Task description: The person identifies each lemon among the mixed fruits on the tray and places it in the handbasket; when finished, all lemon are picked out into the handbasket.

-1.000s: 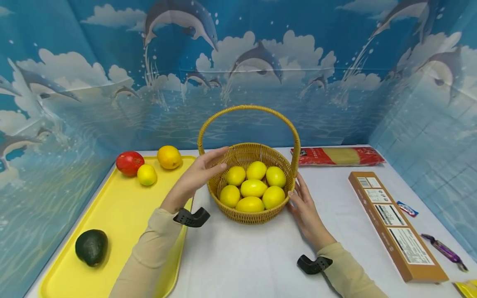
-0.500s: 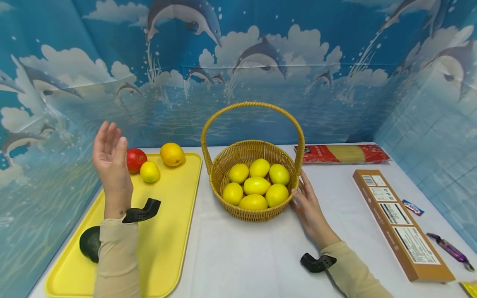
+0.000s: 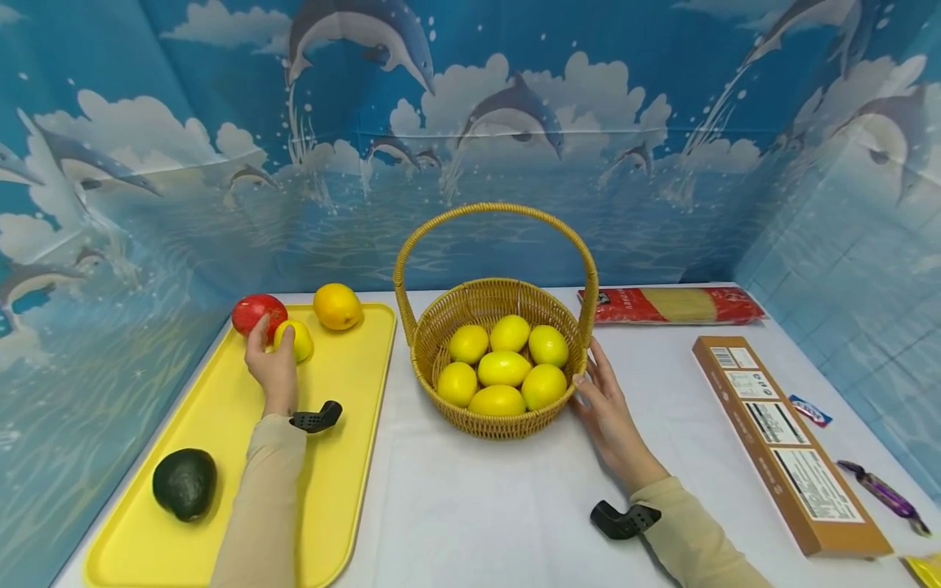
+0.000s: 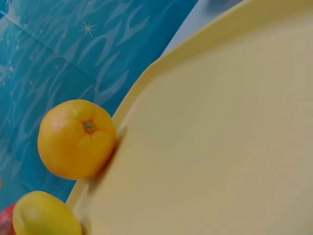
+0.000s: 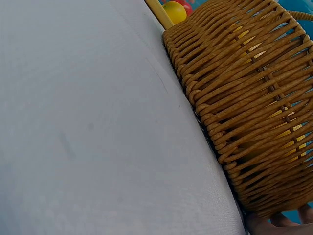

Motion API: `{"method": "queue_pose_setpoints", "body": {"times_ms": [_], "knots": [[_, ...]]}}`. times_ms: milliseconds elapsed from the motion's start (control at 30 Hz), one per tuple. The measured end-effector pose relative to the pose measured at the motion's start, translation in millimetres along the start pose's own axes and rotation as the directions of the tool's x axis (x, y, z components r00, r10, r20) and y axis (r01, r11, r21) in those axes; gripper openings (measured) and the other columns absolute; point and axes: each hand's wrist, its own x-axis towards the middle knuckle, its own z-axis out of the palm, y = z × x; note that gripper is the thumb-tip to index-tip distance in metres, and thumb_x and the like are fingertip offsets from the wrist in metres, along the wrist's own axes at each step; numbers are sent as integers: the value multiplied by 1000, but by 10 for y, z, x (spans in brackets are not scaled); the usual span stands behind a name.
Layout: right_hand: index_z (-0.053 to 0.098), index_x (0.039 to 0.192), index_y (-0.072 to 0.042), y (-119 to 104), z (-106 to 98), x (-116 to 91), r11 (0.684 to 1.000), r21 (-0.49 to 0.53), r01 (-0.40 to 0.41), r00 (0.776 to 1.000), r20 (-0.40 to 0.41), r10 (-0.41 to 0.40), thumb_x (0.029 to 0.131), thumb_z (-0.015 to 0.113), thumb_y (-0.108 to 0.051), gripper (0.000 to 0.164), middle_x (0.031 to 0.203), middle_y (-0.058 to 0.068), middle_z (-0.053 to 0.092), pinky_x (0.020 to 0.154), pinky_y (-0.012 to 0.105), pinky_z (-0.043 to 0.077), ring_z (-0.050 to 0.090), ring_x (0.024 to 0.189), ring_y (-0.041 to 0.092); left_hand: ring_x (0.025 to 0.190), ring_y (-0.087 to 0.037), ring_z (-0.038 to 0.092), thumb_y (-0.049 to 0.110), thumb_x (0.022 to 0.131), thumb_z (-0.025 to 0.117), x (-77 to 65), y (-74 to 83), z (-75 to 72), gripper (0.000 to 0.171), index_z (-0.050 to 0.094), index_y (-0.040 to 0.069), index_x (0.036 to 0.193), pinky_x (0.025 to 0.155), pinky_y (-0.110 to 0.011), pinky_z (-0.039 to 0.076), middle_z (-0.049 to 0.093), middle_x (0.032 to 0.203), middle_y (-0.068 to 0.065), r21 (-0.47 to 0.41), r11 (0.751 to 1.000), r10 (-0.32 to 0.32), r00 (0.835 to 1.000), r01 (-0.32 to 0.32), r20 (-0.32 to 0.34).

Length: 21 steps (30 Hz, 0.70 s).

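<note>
My left hand [image 3: 274,371] is over the far left of the yellow tray [image 3: 345,457]. Its thumb overlaps a yellow lemon [image 3: 301,341] in the head view, and its fingers reach between that lemon and a red fruit [image 3: 253,310]. An orange [image 3: 337,307] lies at the tray's far edge and fills much of the left wrist view's left side. On the other side, my right hand [image 3: 612,416] rests against the right wall of a wicker basket [image 3: 500,426], thumb at the rim, fingers extended along the outside. Inside the basket lie several lemons [image 3: 503,368].
A dark green avocado [image 3: 185,483] lies on the tray's near left. Right of the basket are a red noodle packet [image 3: 672,305], a long brown box [image 3: 790,441], a small blue wrapper [image 3: 811,410] and a purple-wrapped candy [image 3: 885,495]. A dolphin-print curtain [image 3: 470,122] stands behind the table.
My left hand left the basket's rim, swung left with its palm raised, then came down beside the lemon and red fruit on the tray. My right hand stays at the basket.
</note>
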Motion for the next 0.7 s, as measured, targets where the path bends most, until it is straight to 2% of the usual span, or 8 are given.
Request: {"method": "queue_pose_setpoints", "body": {"times_ms": [67,167,267,367,500,600,700], "knots": [[12,150,-40,3,3,0,1000,-1,-1,1000,-1,1,100,45,-15,65,155,1,-1,106,54,15,7,139,24,128,-22,35,12,90,63,-2,-45,-8,50,48,4,137,105,-28,27,43,139,-10,103,994,-37,999,33,36],[12,149,-41,6,0,2,1000,3,-1,1000,-3,1,100,45,-15,65,155,1,-1,106,54,14,7,139,24,130,-27,32,14,90,63,17,-112,-17,57,40,6,142,108,-35,23,37,143,-12,269,962,-89,990,58,105],[13,149,-41,6,-1,6,1000,10,-1,1000,-5,1,100,45,-15,65,155,0,-2,107,54,14,6,139,23,129,-32,31,14,89,65,51,-163,-30,65,33,6,145,107,-42,22,34,145,-15,388,921,-93,984,27,152],[13,149,-41,6,0,11,1000,10,-2,1000,-2,2,100,46,-15,65,155,1,-2,107,54,14,6,139,23,127,-35,33,11,88,65,57,-157,-28,66,32,2,144,106,-45,23,36,143,-18,440,898,-72,985,-4,157],[12,150,-40,13,-5,15,1000,2,2,1000,0,-2,99,47,-15,65,155,1,-1,106,55,15,7,139,23,126,-35,33,16,89,65,40,-92,-36,67,30,2,145,106,-44,24,35,143,-18,434,901,-102,980,18,172],[12,150,-40,14,-8,9,1000,-6,7,1000,-3,-7,99,47,-16,65,155,1,0,106,55,15,8,139,24,124,-31,35,18,90,65,3,69,-17,67,30,7,146,104,-40,29,34,144,-13,348,935,-136,973,63,188],[12,150,-40,6,-9,1,1000,-9,7,1000,-4,-7,99,47,-16,66,155,2,-1,106,55,15,7,139,24,121,-25,37,17,89,66,-76,370,34,65,33,12,146,101,-34,35,35,142,-8,184,980,-122,967,82,222]]}}
